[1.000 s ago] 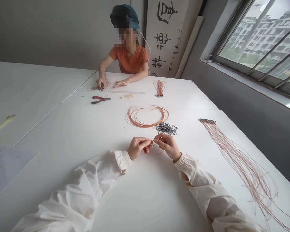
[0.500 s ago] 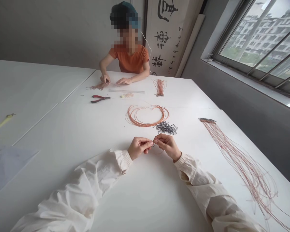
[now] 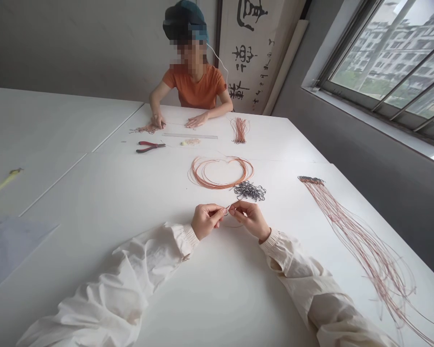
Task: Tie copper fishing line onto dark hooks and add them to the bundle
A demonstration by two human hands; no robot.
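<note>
Over the white table (image 3: pixel 202 294), my left hand (image 3: pixel 205 221) is closed in a pinch on a small dark fish hook (image 3: pixel 226 211), mostly covered by the fingertips. My right hand (image 3: pixel 252 219) pinches a thin reddish fishing line (image 3: pixel 234 226) right beside the hook, and a loop of that line hangs below the fingers. Whether the line is wound round the hook is too small to tell. Just beyond my hands lies a pile of dark fish hooks (image 3: pixel 250 191), touching a coil of orange fishing line (image 3: pixel 248 174).
On the right lies a long bundle of hooked lines (image 3: pixel 350 236). Across the table, a co-worker in orange (image 3: pixel 197 89) handles line beside a ruler (image 3: pixel 190 136), red-handled pliers (image 3: pixel 150 146) and a shorter bundle of hooked lines (image 3: pixel 240 130). A plastic sheet (image 3: pixel 14 246) lies at left.
My fingertips have shifted slightly, and more of the hook and line shows between them. Opposite, the co-worker's hand nearer the window has slid right, away from the other hand.
</note>
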